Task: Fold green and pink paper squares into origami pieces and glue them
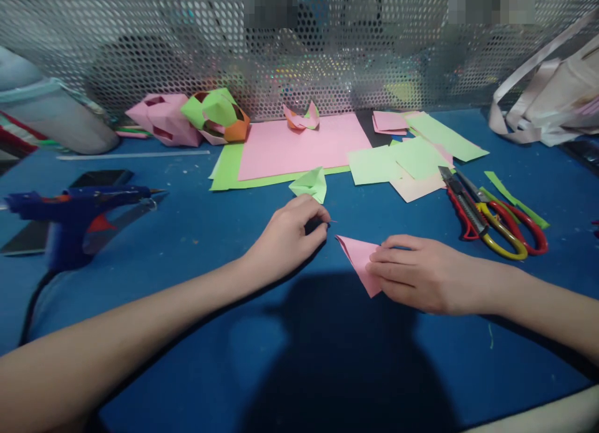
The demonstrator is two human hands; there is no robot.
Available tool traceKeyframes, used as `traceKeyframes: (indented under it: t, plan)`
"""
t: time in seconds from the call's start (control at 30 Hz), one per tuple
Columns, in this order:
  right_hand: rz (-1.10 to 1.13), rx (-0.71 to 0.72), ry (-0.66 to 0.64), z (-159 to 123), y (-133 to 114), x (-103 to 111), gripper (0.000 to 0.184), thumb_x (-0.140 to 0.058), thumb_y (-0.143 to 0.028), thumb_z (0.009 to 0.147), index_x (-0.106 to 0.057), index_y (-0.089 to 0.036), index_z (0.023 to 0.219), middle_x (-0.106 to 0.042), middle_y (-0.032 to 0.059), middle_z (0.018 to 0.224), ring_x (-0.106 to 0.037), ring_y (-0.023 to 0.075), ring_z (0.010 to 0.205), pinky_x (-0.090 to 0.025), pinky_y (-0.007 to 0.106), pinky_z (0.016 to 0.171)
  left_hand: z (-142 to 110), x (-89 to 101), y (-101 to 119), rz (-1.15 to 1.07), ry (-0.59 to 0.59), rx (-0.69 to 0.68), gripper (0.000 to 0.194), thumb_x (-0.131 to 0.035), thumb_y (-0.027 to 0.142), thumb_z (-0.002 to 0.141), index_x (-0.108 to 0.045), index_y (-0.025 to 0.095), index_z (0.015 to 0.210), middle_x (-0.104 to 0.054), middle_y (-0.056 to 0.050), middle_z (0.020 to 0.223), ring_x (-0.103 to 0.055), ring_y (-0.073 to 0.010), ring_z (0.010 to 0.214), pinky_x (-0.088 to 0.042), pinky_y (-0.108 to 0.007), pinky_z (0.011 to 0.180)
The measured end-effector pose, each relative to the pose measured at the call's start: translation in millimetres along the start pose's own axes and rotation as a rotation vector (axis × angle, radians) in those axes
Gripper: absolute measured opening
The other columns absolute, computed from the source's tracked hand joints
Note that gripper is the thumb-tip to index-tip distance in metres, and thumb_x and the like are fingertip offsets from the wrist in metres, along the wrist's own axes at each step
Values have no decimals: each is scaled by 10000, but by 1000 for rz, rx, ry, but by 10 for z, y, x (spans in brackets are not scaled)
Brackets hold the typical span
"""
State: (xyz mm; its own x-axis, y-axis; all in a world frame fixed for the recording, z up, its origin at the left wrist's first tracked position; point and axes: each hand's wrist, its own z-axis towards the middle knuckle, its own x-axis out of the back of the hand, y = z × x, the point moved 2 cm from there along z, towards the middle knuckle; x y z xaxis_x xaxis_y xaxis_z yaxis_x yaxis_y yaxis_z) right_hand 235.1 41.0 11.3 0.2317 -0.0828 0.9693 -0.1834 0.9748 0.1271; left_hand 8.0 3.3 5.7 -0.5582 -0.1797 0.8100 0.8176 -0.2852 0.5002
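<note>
A folded pink paper triangle [358, 258] points toward the left just above the blue tabletop or on it; I cannot tell which. My right hand [421, 274] is closed on its right side, fingers together over the paper and thumb hidden. To the left, my left hand [294, 236] has its fingers curled in a pinch. A tiny thin sliver [333, 221] shows at its fingertips, too small to name. Just beyond that hand lies a folded light green paper piece [311, 184].
Pink sheets [304, 146] and pale green squares [374, 165] lie behind. At right are scissors [510, 236] and a red utility knife [463, 205]; at left, a blue glue gun [70, 218]. Folded paper models [163, 118] stand near the perforated metal panel [187, 52].
</note>
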Motion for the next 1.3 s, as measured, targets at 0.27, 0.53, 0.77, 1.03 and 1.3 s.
traceKeyframes:
  t: [0.27,0.53,0.77,1.03,1.3]
  plan:
    - [47,21,0,-1,-35,-40,271,-426,-142,953,-628,-158,772,-629,58,795,-562,158,795,-476,370,857,-337,-250,471,106,-100,-628,318,-417,77,905,-492,80,1214,-572,-187,1273,-496,-244,1245,-437,-411,1059]
    - [75,-40,-9,60,-109,70,285,-436,-105,928,-645,-121,736,-634,94,787,-581,181,814,-509,373,886,-388,-361,438,226,-165,-593,550,-384,398,972,-356,-21,1327,-509,-269,1330,-434,-332,1308,-409,-494,1082]
    - [38,0,-31,26,-116,27,207,-473,-101,920,-665,-115,845,-661,110,872,-604,203,887,-515,397,861,-433,-360,448,525,-137,-527,603,-361,481,960,-502,-43,1224,-552,-278,1280,-515,-385,1220,-472,-466,1001]
    - [30,-3,-11,-4,-117,3,172,-491,-84,908,-650,-138,869,-659,97,910,-602,196,902,-513,398,837,-299,-274,315,630,-81,-414,477,-418,388,953,-632,-28,1050,-639,-278,1135,-619,-357,1082,-535,-446,912]
    - [37,-13,52,-18,-120,-31,163,-497,-70,899,-640,-131,853,-663,105,943,-608,195,924,-498,407,878,-222,-164,241,591,12,-475,201,-445,108,893,-626,49,958,-631,-239,1156,-602,-320,1113,-513,-468,962]
